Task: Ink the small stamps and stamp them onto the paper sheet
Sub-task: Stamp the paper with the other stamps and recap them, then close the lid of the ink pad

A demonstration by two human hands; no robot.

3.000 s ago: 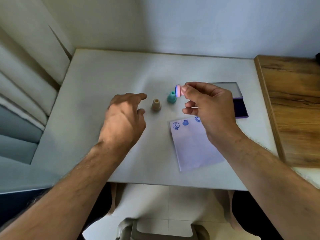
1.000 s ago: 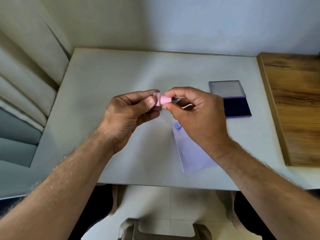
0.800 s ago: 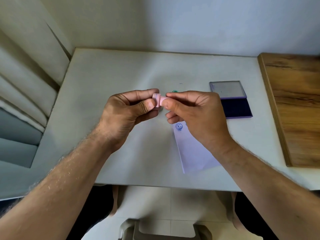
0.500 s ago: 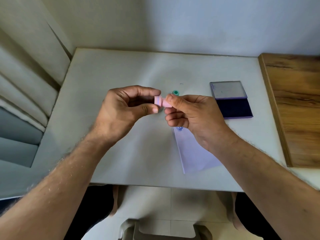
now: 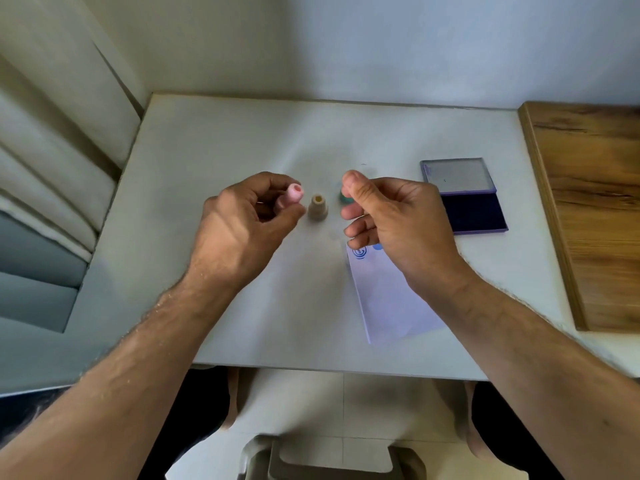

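While left hand pinches pink stamp, right hand hovers

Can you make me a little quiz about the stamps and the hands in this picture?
1. Which hand holds the pink stamp: the left hand or the right hand?
2. True or false: the ink pad is closed.
3. What stands on the table between the two hands?

Key
1. The left hand.
2. False. Its lid is open and the dark pad shows.
3. The beige stamp, upright. A teal stamp peeks out behind the right thumb.
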